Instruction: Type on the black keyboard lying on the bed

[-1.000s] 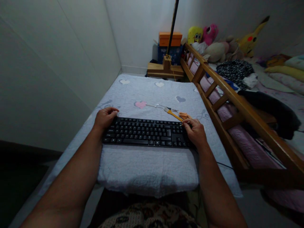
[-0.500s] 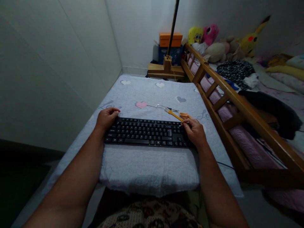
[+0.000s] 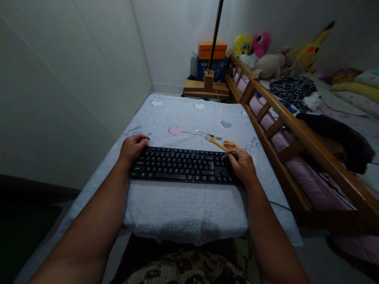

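A black keyboard (image 3: pixel 177 165) lies flat on the pale cloth with printed hearts (image 3: pixel 183 205). My left hand (image 3: pixel 134 149) rests at its left end, fingers pressed together; whatever is between them, if anything, is hidden. Over the keyboard's right end, my right hand (image 3: pixel 240 162) pinches something small and pale, too small to name. Just behind the right hand is an orange object (image 3: pixel 230 144), partly covered by the fingers. A yellow-handled brush (image 3: pixel 217 143) and a thin metal wire tool (image 3: pixel 204 133) lie behind the keyboard.
A wooden bed rail (image 3: pixel 284 114) runs along the right side, with clothes and plush toys (image 3: pixel 268 65) beyond it. At the back stand a wooden base with a black pole (image 3: pixel 207 87) and an orange box (image 3: pixel 212 50). A cable (image 3: pixel 280 205) trails at the right.
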Motion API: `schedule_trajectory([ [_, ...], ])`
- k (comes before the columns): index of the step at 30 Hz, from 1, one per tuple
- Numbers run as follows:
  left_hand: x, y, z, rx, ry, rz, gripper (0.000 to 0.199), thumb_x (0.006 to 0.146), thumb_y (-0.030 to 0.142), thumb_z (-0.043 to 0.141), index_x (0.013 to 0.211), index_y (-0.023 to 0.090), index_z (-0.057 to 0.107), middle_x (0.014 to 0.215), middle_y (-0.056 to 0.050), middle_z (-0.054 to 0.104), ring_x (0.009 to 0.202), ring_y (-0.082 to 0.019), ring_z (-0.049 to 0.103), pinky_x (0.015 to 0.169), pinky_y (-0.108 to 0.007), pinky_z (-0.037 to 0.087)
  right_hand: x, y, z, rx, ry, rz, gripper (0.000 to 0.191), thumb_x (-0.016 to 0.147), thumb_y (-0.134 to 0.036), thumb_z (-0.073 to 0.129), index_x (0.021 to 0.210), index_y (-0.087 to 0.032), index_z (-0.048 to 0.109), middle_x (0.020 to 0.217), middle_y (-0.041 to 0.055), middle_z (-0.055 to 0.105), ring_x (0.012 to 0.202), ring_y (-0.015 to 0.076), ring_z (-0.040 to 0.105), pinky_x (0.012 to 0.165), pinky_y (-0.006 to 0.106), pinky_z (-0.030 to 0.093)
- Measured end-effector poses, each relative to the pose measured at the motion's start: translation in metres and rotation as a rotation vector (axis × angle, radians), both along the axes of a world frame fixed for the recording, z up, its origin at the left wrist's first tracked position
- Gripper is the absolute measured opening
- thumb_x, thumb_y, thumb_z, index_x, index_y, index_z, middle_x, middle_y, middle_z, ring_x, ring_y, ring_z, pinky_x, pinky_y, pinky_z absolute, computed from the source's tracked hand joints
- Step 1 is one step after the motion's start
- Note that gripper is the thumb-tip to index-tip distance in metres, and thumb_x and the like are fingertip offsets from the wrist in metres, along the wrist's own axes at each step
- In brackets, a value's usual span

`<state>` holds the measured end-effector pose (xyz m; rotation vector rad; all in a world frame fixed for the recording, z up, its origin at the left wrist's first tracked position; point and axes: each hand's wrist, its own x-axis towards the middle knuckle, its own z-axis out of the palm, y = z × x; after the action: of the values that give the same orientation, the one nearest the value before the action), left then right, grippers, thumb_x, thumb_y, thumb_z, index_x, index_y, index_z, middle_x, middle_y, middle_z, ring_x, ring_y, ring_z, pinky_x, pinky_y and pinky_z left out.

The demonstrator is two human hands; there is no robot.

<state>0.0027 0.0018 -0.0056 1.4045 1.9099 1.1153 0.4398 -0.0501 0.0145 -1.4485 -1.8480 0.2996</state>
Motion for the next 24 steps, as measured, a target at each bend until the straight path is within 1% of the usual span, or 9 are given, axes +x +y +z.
schedule_trajectory([
  [12, 0.0039, -0.0045, 0.0077, 0.017, 0.031, 0.012, 0.023, 0.068, 0.038, 0.066, 0.083, 0.022, 0.075, 0.072, -0.001, 0.069, 0.071, -0.022, 0.063, 0.071, -0.033, 0.050, 0.0004, -0.0028, 0.0056, -0.013, 0.010, 0.045, 0.014, 0.088, -0.027, 0.058, 0.080, -0.026, 0.070, 0.089, 0.0067, 0.078, 0.098, 0.0293, 0.070, 0.099, 0.048, 0.054],
  [19, 0.0011, -0.0029, 0.0033, 0.025, 0.042, -0.005, 0.026, 0.069, 0.039, 0.065, 0.084, 0.021, 0.076, 0.075, -0.002, 0.070, 0.073, -0.022, 0.064, 0.074, -0.033, 0.051, 0.0005, -0.0041, 0.0055, -0.015, 0.006, 0.067, 0.016, 0.088, -0.027, 0.056, 0.076, -0.026, 0.067, 0.086, 0.0063, 0.076, 0.098, 0.0293, 0.071, 0.100, 0.048, 0.053],
  [24, -0.0015, -0.0017, -0.0005, 0.025, 0.033, -0.007, 0.029, 0.068, 0.042, 0.065, 0.086, 0.021, 0.076, 0.075, -0.002, 0.070, 0.072, -0.021, 0.063, 0.072, -0.032, 0.050, 0.0008, -0.0048, 0.0057, -0.032, -0.004, 0.066, 0.015, 0.088, -0.026, 0.057, 0.078, -0.025, 0.068, 0.087, 0.0070, 0.076, 0.094, 0.0294, 0.071, 0.096, 0.048, 0.054],
])
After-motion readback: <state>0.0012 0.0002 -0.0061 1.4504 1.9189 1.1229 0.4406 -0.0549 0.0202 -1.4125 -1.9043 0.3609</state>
